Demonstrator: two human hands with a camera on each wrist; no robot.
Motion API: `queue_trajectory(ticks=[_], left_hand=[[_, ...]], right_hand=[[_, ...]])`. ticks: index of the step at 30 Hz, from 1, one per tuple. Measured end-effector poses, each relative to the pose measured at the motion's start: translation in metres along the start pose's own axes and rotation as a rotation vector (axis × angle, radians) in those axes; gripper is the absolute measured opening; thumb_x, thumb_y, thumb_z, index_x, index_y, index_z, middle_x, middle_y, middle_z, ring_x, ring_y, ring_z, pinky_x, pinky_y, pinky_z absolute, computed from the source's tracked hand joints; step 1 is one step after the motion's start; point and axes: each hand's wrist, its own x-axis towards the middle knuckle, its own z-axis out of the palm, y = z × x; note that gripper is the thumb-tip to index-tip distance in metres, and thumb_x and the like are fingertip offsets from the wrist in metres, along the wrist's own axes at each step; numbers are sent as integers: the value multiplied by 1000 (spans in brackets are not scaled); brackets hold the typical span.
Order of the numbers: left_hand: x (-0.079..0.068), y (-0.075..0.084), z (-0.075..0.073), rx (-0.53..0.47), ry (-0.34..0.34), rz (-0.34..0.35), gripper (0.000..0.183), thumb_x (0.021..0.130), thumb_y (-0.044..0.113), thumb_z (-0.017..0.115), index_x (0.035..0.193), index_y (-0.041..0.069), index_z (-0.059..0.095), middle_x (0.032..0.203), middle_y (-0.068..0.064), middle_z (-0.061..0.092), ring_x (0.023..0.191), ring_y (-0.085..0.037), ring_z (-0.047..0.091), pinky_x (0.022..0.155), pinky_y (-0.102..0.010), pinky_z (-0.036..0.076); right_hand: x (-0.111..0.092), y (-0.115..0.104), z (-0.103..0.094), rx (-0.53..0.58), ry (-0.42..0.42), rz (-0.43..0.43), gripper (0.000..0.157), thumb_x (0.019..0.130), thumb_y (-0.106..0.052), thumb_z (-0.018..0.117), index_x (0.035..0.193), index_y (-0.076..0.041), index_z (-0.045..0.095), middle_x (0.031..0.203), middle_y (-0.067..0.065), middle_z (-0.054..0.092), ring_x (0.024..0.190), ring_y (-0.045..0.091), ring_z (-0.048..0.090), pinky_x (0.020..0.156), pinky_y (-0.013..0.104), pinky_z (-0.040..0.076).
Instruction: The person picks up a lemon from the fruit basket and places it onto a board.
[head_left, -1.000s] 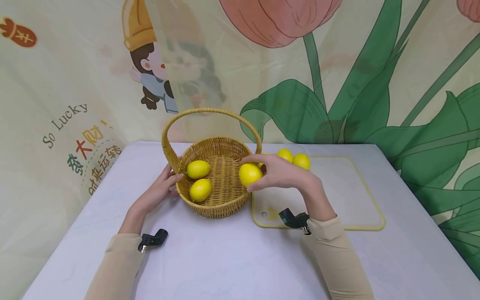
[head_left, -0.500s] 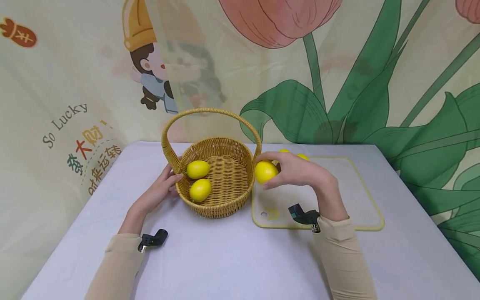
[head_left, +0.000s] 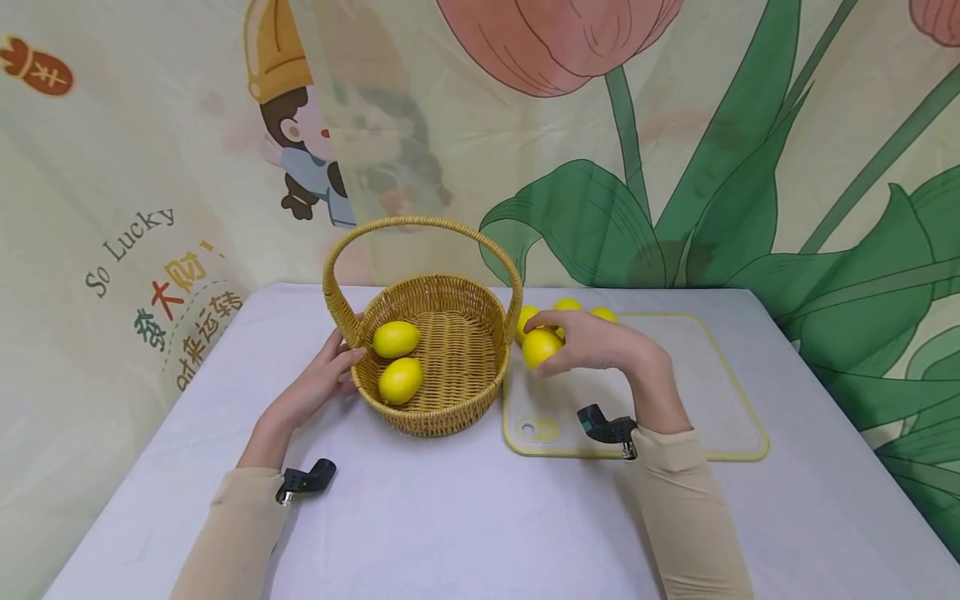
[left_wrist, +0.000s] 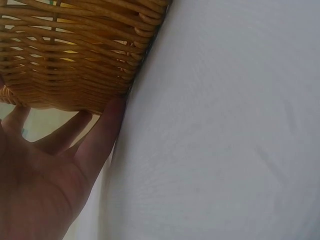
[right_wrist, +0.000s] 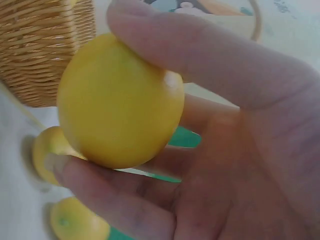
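A round wicker basket with a tall arched handle stands left of centre. Two lemons, one behind and one in front, lie at its left side. My left hand touches the basket's left wall; in the left wrist view its fairly straight fingers meet the weave low down. To the right of the basket, my right hand holds a lemon between thumb and fingers over the cutting board. Several more lemons sit just behind that hand, partly hidden.
The yellow-edged board lies flat on a white-covered table, close to the basket's right side. The basket handle arches high over its opening. A printed cloth backdrop hangs right behind the table's far edge.
My right hand has carried the lemon rightward from the basket's right rim to above the board, lately a little lower. The left hand and the basket have stayed put.
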Motion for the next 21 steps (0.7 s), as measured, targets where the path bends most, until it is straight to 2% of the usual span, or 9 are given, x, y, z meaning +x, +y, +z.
queue_trajectory(ticks=[4, 9, 16, 21], left_hand=[[0, 0, 0, -1, 0, -2, 66, 105, 47, 43, 158, 42, 3, 167, -15, 13, 143, -42, 38, 107, -52, 47], [0, 0, 0, -10, -1, 0, 67, 105, 47, 43, 158, 42, 3, 167, -14, 12, 144, -42, 37, 106, -51, 47], [0, -1, 0, -13, 0, 6, 67, 105, 45, 43, 158, 41, 3, 167, -15, 12, 143, -42, 38, 104, -49, 49], [0, -1, 0, -17, 0, 15, 66, 105, 45, 43, 158, 40, 4, 166, -16, 14, 141, -42, 40, 103, -49, 51]], right_hand=[[12, 8, 8, 37, -57, -3, 65, 77, -29, 79, 136, -16, 57, 119, 6, 60, 96, 22, 58, 79, 30, 50], [23, 13, 18, 73, -105, 27, 67, 76, -27, 81, 136, -14, 57, 117, 5, 61, 90, 20, 60, 76, 29, 54], [30, 17, 26, 41, -122, 56, 66, 76, -26, 83, 135, -13, 57, 115, 7, 61, 91, 20, 59, 76, 29, 56], [33, 16, 31, -40, -97, 41, 65, 74, -28, 83, 134, -17, 58, 116, 3, 62, 96, 20, 57, 82, 31, 51]])
